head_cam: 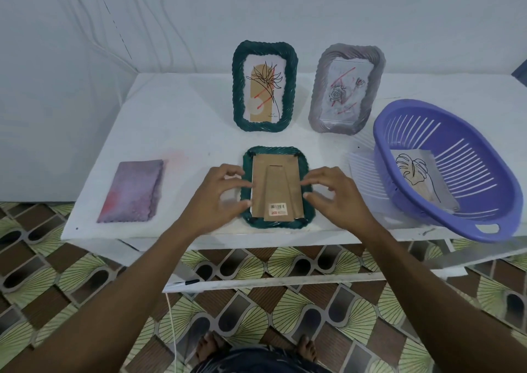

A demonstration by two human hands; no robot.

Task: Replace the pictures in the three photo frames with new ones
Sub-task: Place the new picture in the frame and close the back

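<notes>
A dark green frame (275, 224) lies face down at the table's front edge, its brown cardboard back (276, 185) with a barcode sticker facing up. My left hand (219, 194) touches the back's left edge with its fingertips. My right hand (330, 193) pinches at the right edge. Behind it a second green frame (263, 85) stands upright with a flower drawing. To its right a grey frame (346, 88) leans upright with a rose picture. A leaf line drawing (419, 177) lies inside the purple basket (484, 201).
A purple-pink picture or cloth (131, 191) lies flat on the left of the white table (176, 121). The basket overhangs the table's right front corner. A wall stands close behind. Patterned floor tiles and my feet show below.
</notes>
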